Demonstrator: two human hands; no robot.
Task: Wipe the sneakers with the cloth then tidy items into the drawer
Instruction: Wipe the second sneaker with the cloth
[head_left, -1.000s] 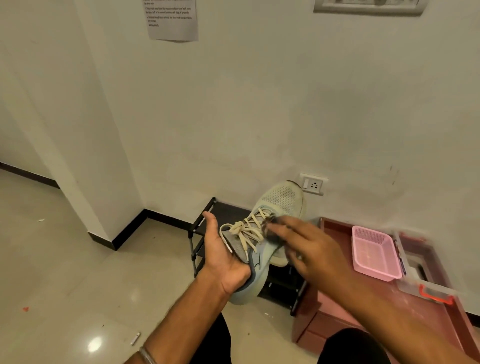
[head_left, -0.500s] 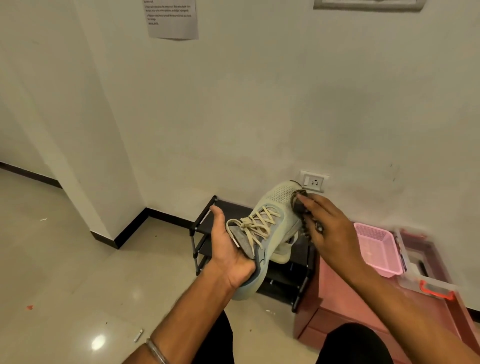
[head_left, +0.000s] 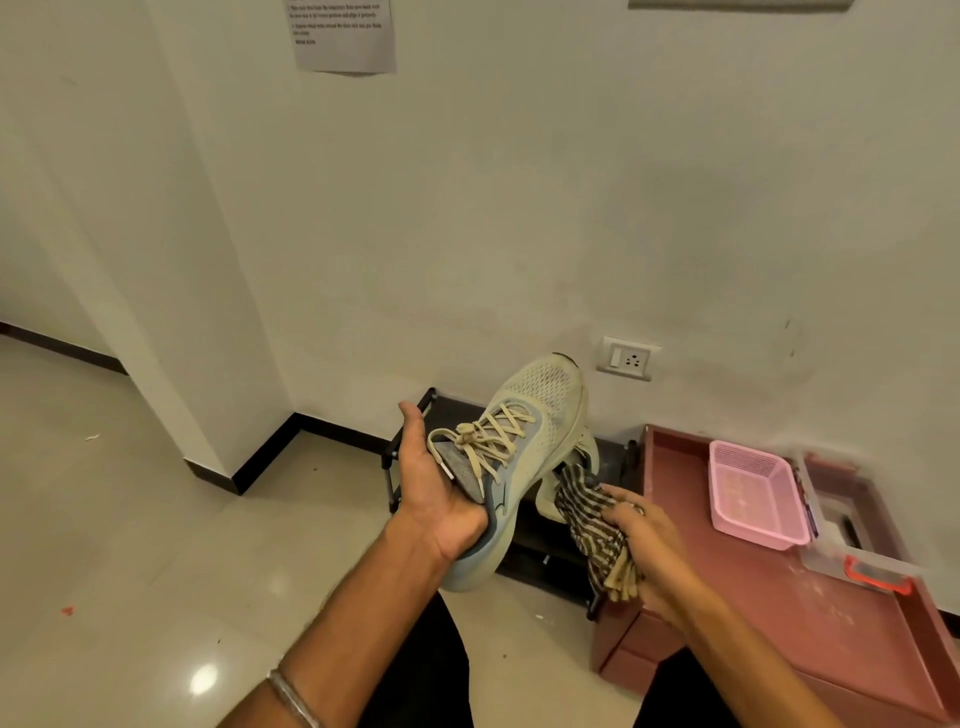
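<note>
A pale green mesh sneaker (head_left: 540, 415) with cream laces is held up in the air, toe pointing up and away. My left hand (head_left: 434, 493) grips it at the heel and collar from the left side. My right hand (head_left: 647, 543) holds a brown-and-cream striped cloth (head_left: 589, 525) just right of and below the sneaker's side; the cloth's upper end reaches the sole edge. A second pale sneaker (head_left: 584, 457) shows partly behind, on the black shoe rack (head_left: 410, 441).
A reddish-brown drawer unit (head_left: 810, 613) stands at the right by the wall, carrying a pink basket (head_left: 753, 493) and a clear box with an orange latch (head_left: 872, 571). A wall socket (head_left: 628, 358) sits above the rack. Glossy tile floor spreads left.
My right hand has dropped with the cloth from the sneaker's toe to low beside its right side. The left hand still holds the sneaker, tilted a little more upright.
</note>
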